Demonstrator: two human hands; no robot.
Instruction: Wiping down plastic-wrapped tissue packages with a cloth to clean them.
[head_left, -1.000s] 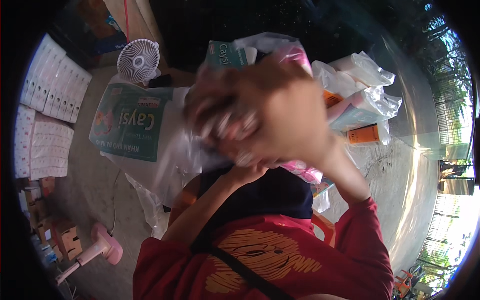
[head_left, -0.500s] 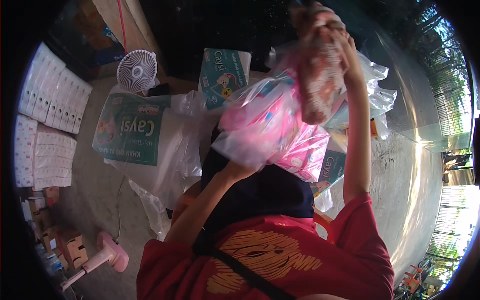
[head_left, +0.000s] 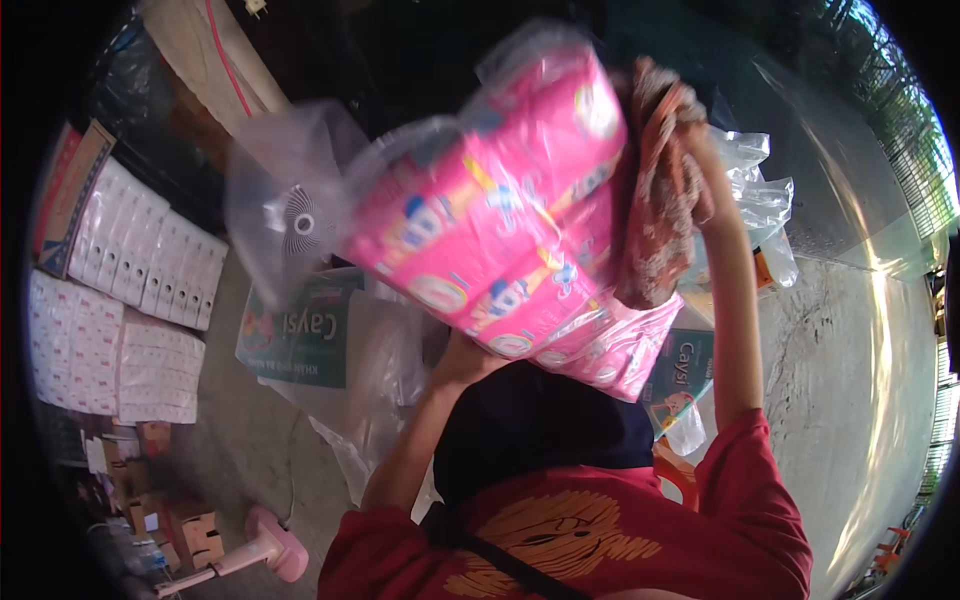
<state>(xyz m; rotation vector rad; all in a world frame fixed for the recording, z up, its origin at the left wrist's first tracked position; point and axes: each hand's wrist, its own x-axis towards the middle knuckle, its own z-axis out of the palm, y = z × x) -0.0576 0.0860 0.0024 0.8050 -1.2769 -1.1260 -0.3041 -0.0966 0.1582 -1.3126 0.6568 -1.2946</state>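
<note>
At left, the bag's loose end (head_left: 285,185) now flares outward. The left hand (head_left: 466,362) remains beneath the pack (head_left: 500,225), fingers mostly hidden; how far they close cannot be told. Mid-view, the pink pack has risen, its printed face clearer. The cloth (head_left: 655,225) has dropped beside its right side, seemingly within easy reach; the right hand's (head_left: 704,175) fingers curl round it.

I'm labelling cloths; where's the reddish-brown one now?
In the head view, the reddish-brown cloth is upper right of centre, in the right hand, beside the pink package.
</note>
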